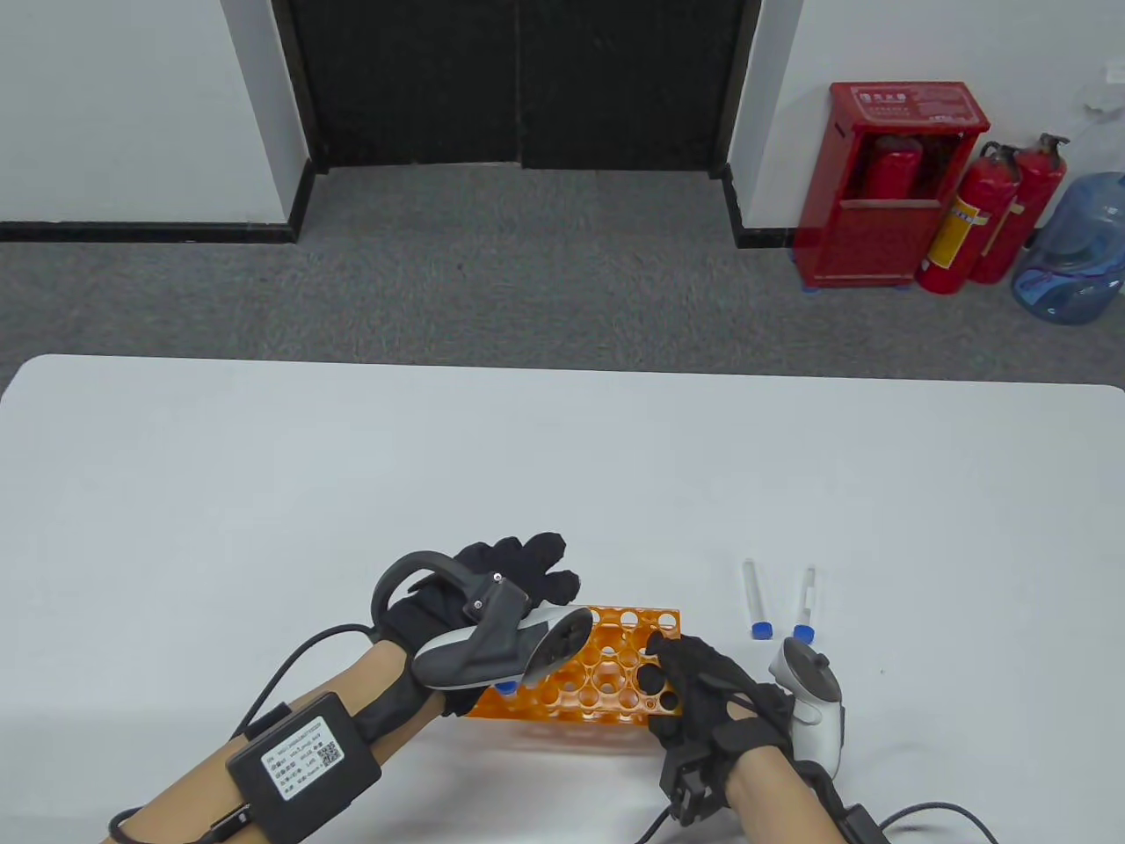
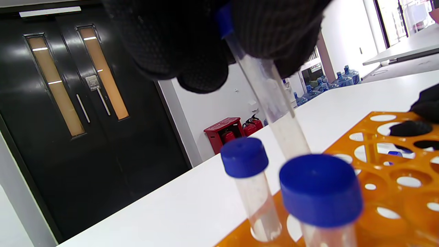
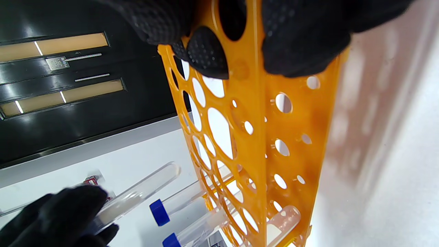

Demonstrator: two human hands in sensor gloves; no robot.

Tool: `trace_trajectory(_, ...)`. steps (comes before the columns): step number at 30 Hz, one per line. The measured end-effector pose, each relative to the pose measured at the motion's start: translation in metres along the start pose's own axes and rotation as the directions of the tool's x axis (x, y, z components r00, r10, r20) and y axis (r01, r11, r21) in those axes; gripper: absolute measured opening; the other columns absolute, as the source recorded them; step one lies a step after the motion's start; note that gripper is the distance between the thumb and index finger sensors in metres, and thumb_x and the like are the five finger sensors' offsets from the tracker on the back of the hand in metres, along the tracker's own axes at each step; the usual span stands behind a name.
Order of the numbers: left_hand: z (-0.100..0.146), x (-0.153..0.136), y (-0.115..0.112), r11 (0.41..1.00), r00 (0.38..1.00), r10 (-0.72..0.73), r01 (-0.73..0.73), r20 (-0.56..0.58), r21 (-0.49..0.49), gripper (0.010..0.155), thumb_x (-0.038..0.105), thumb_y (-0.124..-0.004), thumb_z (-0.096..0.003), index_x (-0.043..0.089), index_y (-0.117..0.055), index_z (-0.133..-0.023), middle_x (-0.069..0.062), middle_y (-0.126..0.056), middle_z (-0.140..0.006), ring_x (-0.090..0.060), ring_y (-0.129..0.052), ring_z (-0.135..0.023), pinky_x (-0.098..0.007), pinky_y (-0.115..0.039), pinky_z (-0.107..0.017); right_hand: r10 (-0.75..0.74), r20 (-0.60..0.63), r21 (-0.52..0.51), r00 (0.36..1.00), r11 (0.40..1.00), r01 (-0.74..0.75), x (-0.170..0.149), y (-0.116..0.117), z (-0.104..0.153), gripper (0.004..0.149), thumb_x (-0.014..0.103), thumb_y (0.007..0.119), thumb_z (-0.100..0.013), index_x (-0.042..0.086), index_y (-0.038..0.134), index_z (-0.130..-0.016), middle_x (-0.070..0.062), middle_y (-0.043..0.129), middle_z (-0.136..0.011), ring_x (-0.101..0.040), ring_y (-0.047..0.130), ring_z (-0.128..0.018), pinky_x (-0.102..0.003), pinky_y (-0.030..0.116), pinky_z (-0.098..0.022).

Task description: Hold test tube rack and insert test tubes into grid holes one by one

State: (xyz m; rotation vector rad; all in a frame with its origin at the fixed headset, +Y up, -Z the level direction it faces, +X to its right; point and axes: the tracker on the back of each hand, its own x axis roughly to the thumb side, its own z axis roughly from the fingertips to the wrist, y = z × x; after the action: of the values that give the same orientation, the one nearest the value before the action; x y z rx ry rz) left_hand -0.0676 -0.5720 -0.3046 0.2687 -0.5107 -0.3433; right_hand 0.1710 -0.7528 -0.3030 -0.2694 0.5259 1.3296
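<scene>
An orange test tube rack (image 1: 615,673) lies near the table's front edge. My right hand (image 1: 694,681) grips its right end; in the right wrist view the fingers (image 3: 301,41) pinch the rack's edge (image 3: 253,137). My left hand (image 1: 518,571) is over the rack's left end and holds a clear test tube (image 2: 271,103) by its blue-capped top, tilted above the rack (image 2: 394,185). Two blue-capped tubes (image 2: 244,157) (image 2: 320,188) stand in holes at that end. Two more tubes (image 1: 754,600) (image 1: 804,602) lie on the table right of the rack.
The white table (image 1: 562,475) reaches far beyond the rack. On the floor behind it are a red extinguisher cabinet (image 1: 888,185), extinguishers (image 1: 993,220) and a water bottle (image 1: 1072,246). Cables trail from both wrists at the front edge.
</scene>
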Motion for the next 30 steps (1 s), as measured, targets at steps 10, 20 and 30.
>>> trace_trajectory(10,-0.002,0.019,-0.007,0.997,0.995,-0.078,0.08,0.069,-0.024,0.044,0.041,-0.086,-0.0385,0.063,-0.084,-0.077,0.024,-0.079,-0.097,-0.012,-0.095,-0.09,-0.035,-0.086,-0.069,0.006,0.003,0.009,1.0,1.0,-0.006,-0.001,0.001,0.0,0.048,0.042,0.07,-0.045,0.021,0.073,-0.088,0.0,0.095,-0.063,-0.026,0.096,-0.022,-0.044,0.081,-0.019)
trace_trajectory(20,-0.013,0.024,-0.014,0.994,0.995,-0.068,0.075,0.078,-0.082,0.053,0.046,-0.087,-0.0347,0.06,-0.077,-0.084,0.027,-0.086,-0.092,-0.014,-0.089,-0.098,-0.043,-0.079,-0.076,0.006,0.005,0.018,1.0,1.0,-0.006,-0.001,0.003,0.0,0.047,0.042,0.07,-0.045,0.021,0.073,-0.088,0.0,0.095,-0.063,-0.026,0.096,-0.022,-0.044,0.081,-0.018)
trace_trajectory(30,-0.022,0.016,-0.017,0.988,0.999,0.012,-0.006,0.043,-0.152,0.053,0.048,-0.087,-0.0341,0.057,-0.078,-0.086,0.025,-0.089,-0.091,-0.015,-0.091,-0.097,-0.046,-0.076,-0.078,0.001,0.009,0.024,1.0,1.0,-0.001,-0.001,0.003,0.0,0.047,0.042,0.07,-0.045,0.021,0.073,-0.088,0.0,0.095,-0.063,-0.026,0.096,-0.022,-0.044,0.081,-0.018)
